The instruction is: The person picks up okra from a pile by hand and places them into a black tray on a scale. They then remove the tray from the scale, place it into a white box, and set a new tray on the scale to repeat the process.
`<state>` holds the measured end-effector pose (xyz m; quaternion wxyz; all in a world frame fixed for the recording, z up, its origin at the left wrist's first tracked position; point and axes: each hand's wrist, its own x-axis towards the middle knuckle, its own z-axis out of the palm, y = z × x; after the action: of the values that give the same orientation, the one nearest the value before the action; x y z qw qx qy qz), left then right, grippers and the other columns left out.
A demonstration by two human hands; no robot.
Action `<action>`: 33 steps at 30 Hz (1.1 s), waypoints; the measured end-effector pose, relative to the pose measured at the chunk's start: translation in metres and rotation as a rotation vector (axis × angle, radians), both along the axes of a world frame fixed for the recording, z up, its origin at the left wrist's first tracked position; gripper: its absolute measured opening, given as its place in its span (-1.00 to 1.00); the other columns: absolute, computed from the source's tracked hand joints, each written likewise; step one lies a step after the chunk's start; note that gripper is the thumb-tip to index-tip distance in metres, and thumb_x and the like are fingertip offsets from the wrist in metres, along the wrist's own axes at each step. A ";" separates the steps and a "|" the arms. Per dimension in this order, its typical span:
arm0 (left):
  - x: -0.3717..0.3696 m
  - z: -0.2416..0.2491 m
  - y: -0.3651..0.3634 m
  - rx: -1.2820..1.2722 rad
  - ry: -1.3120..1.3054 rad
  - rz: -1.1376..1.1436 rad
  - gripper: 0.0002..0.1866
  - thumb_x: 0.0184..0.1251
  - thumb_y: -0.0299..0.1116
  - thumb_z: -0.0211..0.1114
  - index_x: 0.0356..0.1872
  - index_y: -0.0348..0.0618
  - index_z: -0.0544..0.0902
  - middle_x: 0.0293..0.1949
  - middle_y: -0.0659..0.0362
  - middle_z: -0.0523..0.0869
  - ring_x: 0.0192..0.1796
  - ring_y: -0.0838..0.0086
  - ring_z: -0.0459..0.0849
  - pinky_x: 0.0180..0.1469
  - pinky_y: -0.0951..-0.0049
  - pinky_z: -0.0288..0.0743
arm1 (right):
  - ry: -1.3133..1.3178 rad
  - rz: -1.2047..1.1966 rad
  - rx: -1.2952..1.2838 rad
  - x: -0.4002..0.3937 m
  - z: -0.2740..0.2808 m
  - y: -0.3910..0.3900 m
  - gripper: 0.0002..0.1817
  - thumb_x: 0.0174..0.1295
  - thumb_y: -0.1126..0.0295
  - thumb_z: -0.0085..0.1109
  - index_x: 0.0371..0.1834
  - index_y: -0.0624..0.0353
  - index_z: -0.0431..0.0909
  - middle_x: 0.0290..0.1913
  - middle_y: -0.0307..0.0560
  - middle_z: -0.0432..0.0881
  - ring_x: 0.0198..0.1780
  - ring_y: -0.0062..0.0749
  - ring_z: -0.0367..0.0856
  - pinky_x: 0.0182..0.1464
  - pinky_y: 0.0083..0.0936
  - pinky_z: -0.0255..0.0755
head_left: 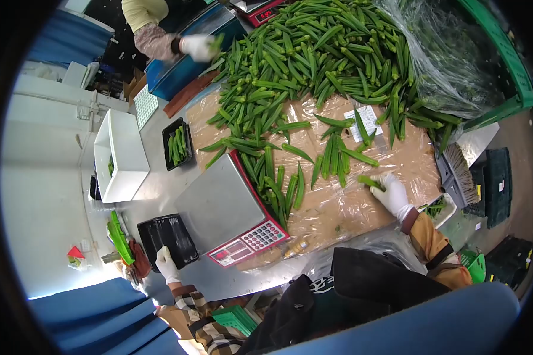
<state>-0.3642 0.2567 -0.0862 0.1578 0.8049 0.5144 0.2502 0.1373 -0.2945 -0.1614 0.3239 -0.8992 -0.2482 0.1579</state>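
Note:
My right hand (391, 194), in a white glove, holds a green okra pod (370, 182) between thumb and fingers above the plastic-covered cardboard. Just up and left of it lie several loose okra pods (336, 158). My left hand (167, 264), also gloved, is at the near edge of a black tray (170, 236) with no okra visible in it; its fingers are bent over the rim. Between the hands stands a scale with a bare metal plate (220, 198) and a red keypad front. A large okra heap (320, 53) covers the far part of the cardboard (337, 219).
Another black tray (186, 155) holds okra, beside a white bin (124, 157). A co-worker's gloved hand (200, 47) holds something green near a blue container (177, 74). At the right are a green crate (506, 53) with clear plastic and a brush (459, 171).

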 end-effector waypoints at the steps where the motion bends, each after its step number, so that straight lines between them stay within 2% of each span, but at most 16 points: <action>1: 0.000 0.003 0.000 -0.036 -0.061 0.050 -0.64 0.53 -0.23 0.24 -0.17 -0.43 0.73 -0.24 0.08 0.80 -0.18 0.49 0.67 0.01 0.47 0.53 | 0.113 -0.088 0.084 0.005 0.004 0.006 -0.67 0.10 0.38 0.42 -0.04 0.14 0.68 -0.24 -0.01 0.62 -0.22 -0.17 0.60 -0.11 -0.33 0.50; 2: 0.001 0.008 0.001 -0.072 -0.122 0.097 -0.66 0.51 -0.25 0.26 -0.13 -0.45 0.73 -0.20 0.11 0.80 -0.16 0.50 0.67 0.05 0.48 0.52 | 0.038 -0.124 0.152 0.016 -0.001 0.011 -0.68 0.12 0.38 0.41 -0.05 0.14 0.67 -0.30 0.01 0.59 -0.31 -0.20 0.58 -0.19 -0.36 0.49; 4: -0.004 0.009 0.011 -0.126 -0.267 0.208 -0.66 0.48 -0.30 0.28 -0.01 -0.47 0.71 -0.10 0.13 0.79 -0.09 0.53 0.66 0.06 0.49 0.52 | -0.019 -0.220 0.213 0.042 0.006 0.031 -0.70 0.14 0.35 0.39 -0.05 0.14 0.67 -0.27 0.04 0.61 -0.24 -0.12 0.62 -0.14 -0.31 0.51; 6: -0.003 0.016 0.012 0.063 -0.492 0.334 -0.66 0.49 -0.32 0.27 0.00 -0.48 0.69 -0.07 0.08 0.78 -0.09 0.50 0.66 0.06 0.47 0.52 | -0.181 -0.227 0.201 0.073 -0.008 0.049 -0.70 0.20 0.33 0.36 -0.03 0.18 0.65 -0.25 0.02 0.68 -0.26 -0.23 0.66 -0.15 -0.39 0.53; 7: 0.000 0.018 0.011 0.155 -0.603 0.392 -0.66 0.49 -0.33 0.26 0.01 -0.49 0.68 -0.06 0.06 0.78 -0.09 0.49 0.66 0.05 0.46 0.52 | -0.235 -0.198 0.086 0.087 -0.010 0.058 -0.66 0.20 0.28 0.35 0.00 0.18 0.64 -0.20 0.06 0.70 -0.20 -0.12 0.67 -0.10 -0.34 0.54; 8: 0.026 0.041 -0.013 0.289 -0.471 0.461 -0.72 0.50 -0.36 0.25 -0.07 -0.47 0.69 -0.12 0.06 0.77 -0.13 0.41 0.64 0.03 0.42 0.52 | -0.288 -0.167 -0.030 0.099 -0.011 0.067 -0.62 0.21 0.22 0.34 0.02 0.19 0.63 -0.14 0.11 0.72 -0.14 -0.01 0.69 -0.05 -0.28 0.55; 12: 0.104 0.066 -0.091 0.485 -0.157 0.006 -0.86 0.46 -0.45 0.27 -0.21 -0.36 0.68 -0.20 0.09 0.73 -0.16 0.33 0.62 0.01 0.36 0.52 | -0.091 -0.183 -0.140 0.127 -0.013 0.101 -0.64 0.13 0.24 0.36 -0.04 0.18 0.63 -0.06 0.21 0.70 0.01 0.08 0.66 0.07 -0.12 0.51; 16: 0.127 0.031 -0.138 0.124 0.209 -0.332 -0.91 0.31 -0.48 0.36 -0.29 -0.30 0.73 -0.26 0.05 0.74 -0.19 0.25 0.66 0.02 0.33 0.54 | -0.101 -0.151 -0.106 0.134 -0.014 0.095 -0.60 0.15 0.27 0.33 0.04 0.19 0.61 -0.09 0.23 0.70 0.00 0.10 0.68 0.09 -0.10 0.51; 17: 0.127 0.024 -0.145 0.164 0.293 -0.363 -0.89 0.31 -0.48 0.36 -0.20 -0.27 0.74 -0.21 0.06 0.75 -0.16 0.22 0.66 0.07 0.32 0.53 | -0.127 -0.162 -0.066 0.130 -0.003 0.087 -0.59 0.16 0.28 0.32 0.06 0.19 0.60 -0.10 0.23 0.71 -0.01 0.10 0.68 0.09 -0.10 0.51; 19: 0.163 0.033 -0.180 0.309 0.191 -0.320 -0.81 0.29 -0.50 0.37 -0.09 -0.24 0.74 -0.14 0.06 0.76 -0.10 0.22 0.66 0.13 0.30 0.50 | -0.117 -0.107 0.013 0.109 0.019 0.070 -0.57 0.13 0.38 0.29 0.11 0.18 0.57 -0.03 0.19 0.68 0.04 0.09 0.63 0.14 -0.13 0.49; 21: 0.207 0.042 -0.213 0.218 0.021 -0.387 -0.75 0.29 -0.53 0.36 -0.01 -0.23 0.73 -0.09 0.06 0.76 -0.05 0.21 0.68 0.13 0.30 0.52 | -0.188 0.013 0.082 0.094 0.013 0.048 -0.56 0.10 0.42 0.29 0.11 0.17 0.57 0.02 0.15 0.65 0.07 0.09 0.60 0.16 -0.14 0.47; 22: 0.229 0.035 -0.224 0.167 -0.024 -0.483 -0.76 0.29 -0.54 0.35 -0.02 -0.23 0.73 -0.08 0.05 0.76 -0.04 0.21 0.69 0.12 0.29 0.53 | -0.208 0.130 -0.022 0.090 0.009 0.042 -0.52 0.04 0.48 0.28 0.12 0.13 0.57 0.06 0.07 0.62 0.09 0.03 0.58 0.16 -0.18 0.46; 25: 0.308 0.008 -0.262 -0.098 -0.211 -0.666 -0.78 0.33 -0.54 0.31 -0.03 -0.25 0.71 -0.06 -0.01 0.75 -0.04 0.15 0.72 0.05 0.28 0.58 | -0.501 0.242 0.014 0.091 -0.025 0.035 -0.52 0.01 0.53 0.24 0.10 0.11 0.58 0.06 -0.01 0.62 0.06 -0.02 0.60 0.12 -0.20 0.48; 27: 0.356 -0.032 -0.277 -0.148 -0.217 -0.675 -0.80 0.27 -0.54 0.35 -0.08 -0.26 0.71 -0.13 0.00 0.76 -0.08 0.17 0.74 0.03 0.32 0.59 | -0.457 0.247 -0.024 0.096 -0.021 0.039 -0.55 -0.03 0.57 0.20 0.02 0.10 0.60 0.09 -0.08 0.61 0.07 -0.07 0.59 0.09 -0.21 0.49; 30: 0.402 -0.095 -0.290 -0.157 -0.049 -0.696 -0.69 0.19 -0.50 0.39 -0.02 -0.27 0.65 -0.13 -0.04 0.71 -0.10 0.06 0.70 0.00 0.25 0.58 | -0.448 0.275 -0.063 0.104 -0.025 0.043 -0.58 -0.06 0.57 0.20 -0.04 0.09 0.60 0.05 -0.11 0.62 0.06 -0.08 0.60 0.06 -0.23 0.50; 33: 0.423 -0.114 -0.296 -0.115 0.065 -0.694 -0.64 0.13 -0.50 0.38 -0.01 -0.28 0.60 -0.14 -0.10 0.65 -0.09 -0.02 0.64 0.00 0.14 0.54 | -0.474 0.276 -0.077 0.111 -0.026 0.047 -0.59 -0.07 0.56 0.22 -0.05 0.11 0.60 0.00 -0.10 0.63 0.04 -0.07 0.60 0.04 -0.23 0.50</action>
<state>0.0592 -0.0394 -0.2006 0.2621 0.9292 0.2282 0.1262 0.2488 -0.2470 -0.1871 0.1975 -0.8804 -0.4311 -0.0050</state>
